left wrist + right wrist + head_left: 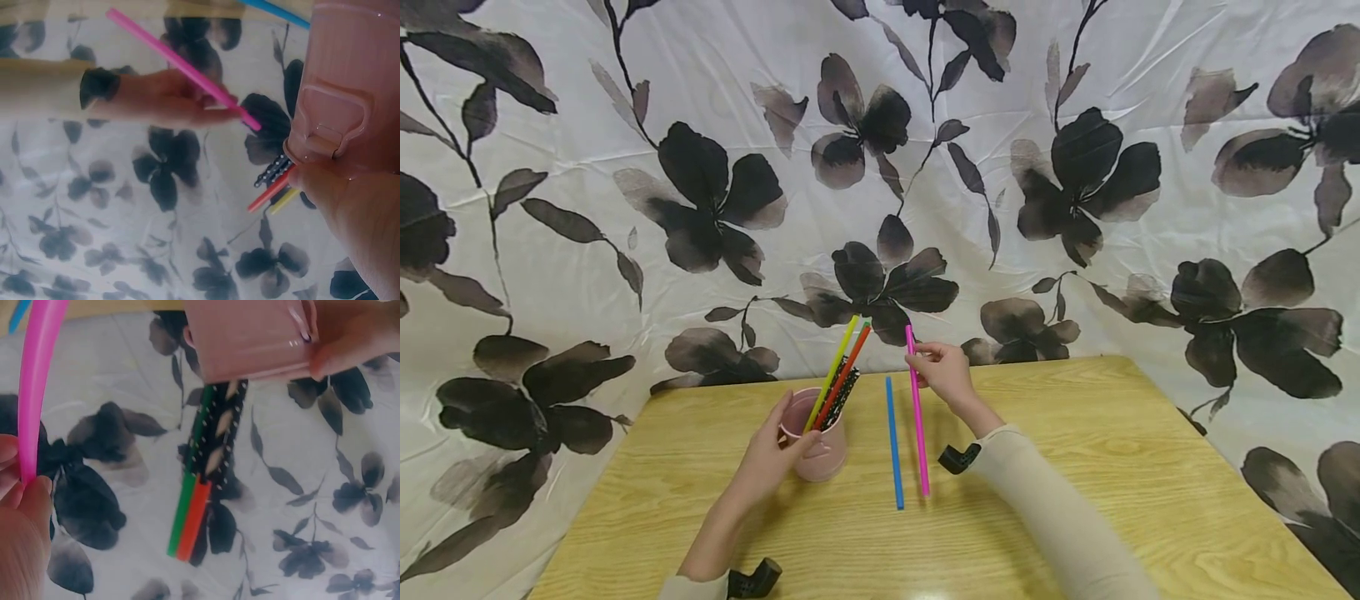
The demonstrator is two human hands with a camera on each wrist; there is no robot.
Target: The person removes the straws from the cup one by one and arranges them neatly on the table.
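Note:
My left hand grips a pink cup by its rim, thumb in front; the left wrist view shows a raised handle shape on the cup's side. Out of the cup lean a yellow straw, an orange-red straw, a green straw and several black pieces with white dots. My right hand pinches a long pink straw near its upper end, between thumb and fingers, to the right of the cup. Between cup and pink straw lies a blue straw on the table.
The wood-grain table has its far edge against a white cloth with dark flowers, hung behind and at both sides. A black wrist device sits at the right sleeve and another black device at the left sleeve.

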